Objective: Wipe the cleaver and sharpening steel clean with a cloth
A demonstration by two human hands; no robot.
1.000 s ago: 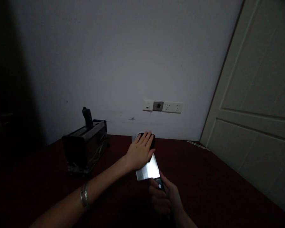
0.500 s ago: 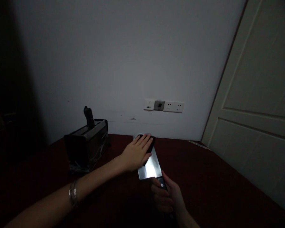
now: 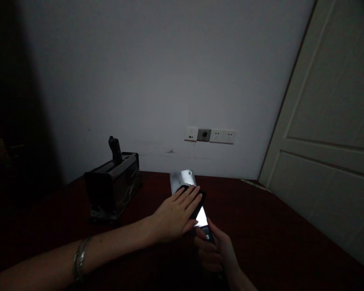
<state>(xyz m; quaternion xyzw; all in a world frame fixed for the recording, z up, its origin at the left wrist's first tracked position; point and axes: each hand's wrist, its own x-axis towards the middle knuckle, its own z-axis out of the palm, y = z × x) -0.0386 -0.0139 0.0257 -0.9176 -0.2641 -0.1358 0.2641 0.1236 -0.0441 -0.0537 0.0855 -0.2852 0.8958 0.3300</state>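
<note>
A broad steel cleaver (image 3: 182, 179) lies flat on the dark red table (image 3: 261, 226), blade pointing away from me. My right hand (image 3: 216, 252) is closed round its black handle near the bottom of the view. My left hand (image 3: 176, 212), fingers stretched flat, presses a small black pad (image 3: 199, 205) onto the middle of the blade. The far end of the blade shows bare beyond my fingertips. A bangle sits on my left wrist.
A dark knife block (image 3: 113, 184) with one black handle (image 3: 115, 149) sticking up stands at the back left of the table. Wall sockets (image 3: 210, 136) sit on the white wall behind. A pale door (image 3: 330, 133) fills the right side.
My left hand has slid the black pad along the blade towards me, from the far tip to the middle. The right hand stays on the handle.
</note>
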